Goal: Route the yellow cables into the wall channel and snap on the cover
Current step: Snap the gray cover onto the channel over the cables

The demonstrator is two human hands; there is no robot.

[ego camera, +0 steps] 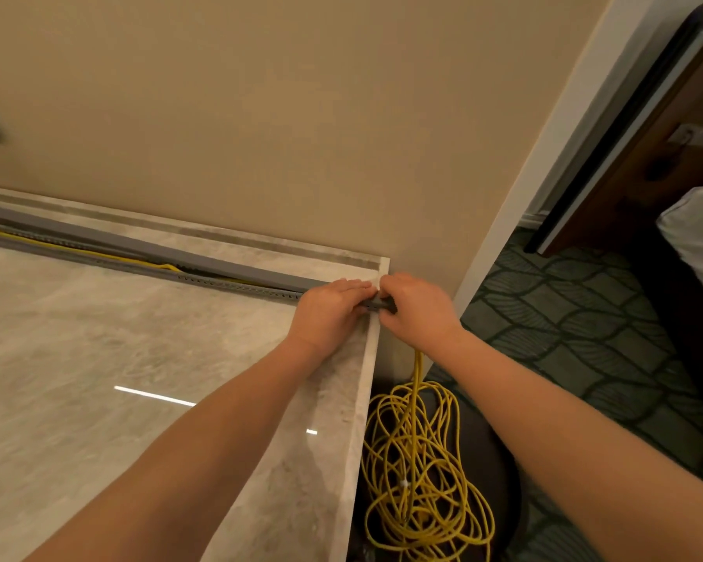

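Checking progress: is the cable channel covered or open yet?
Open along its visible length: channel shows yellow cable inside. Hands hide the right end.

Yellow cables (419,472) coiled on floor; grey channel (139,253) open.

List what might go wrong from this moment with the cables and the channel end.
1. The loose coil of yellow cables hanging off the marble counter edge may drag the routed run out of the open grey plastic channel.
2. A cable bulging further left may block the cover.
3. Both the left hand and the right hand crowd the channel end, so fingers might get pinched.
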